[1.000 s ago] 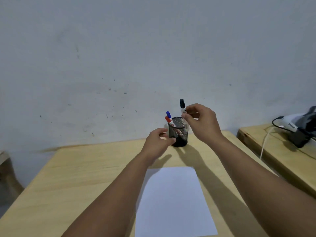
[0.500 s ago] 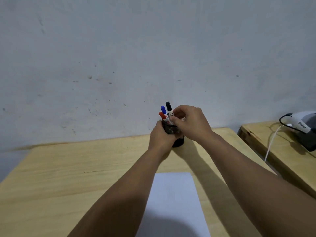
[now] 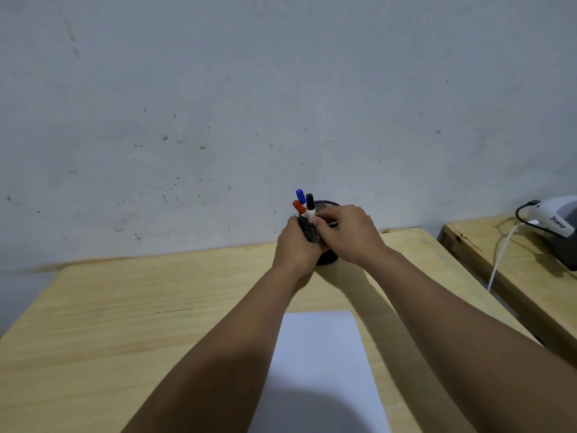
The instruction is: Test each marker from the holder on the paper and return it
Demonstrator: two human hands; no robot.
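Head view: a pale wooden table [image 3: 131,323] fills the lower frame under a scuffed grey wall [image 3: 218,104]. A white sheet of paper [image 3: 321,364] lies at six o'clock. At the table's twelve o'clock stands a black mesh holder [image 3: 327,259]; the left hand [image 3: 296,245] wraps its near side, fingers curled around it. The right hand [image 3: 346,234] comes in from three o'clock, fingertips pinching the black marker [image 3: 309,206] standing in the holder, just beside the blue marker [image 3: 300,196] and red marker [image 3: 299,207].
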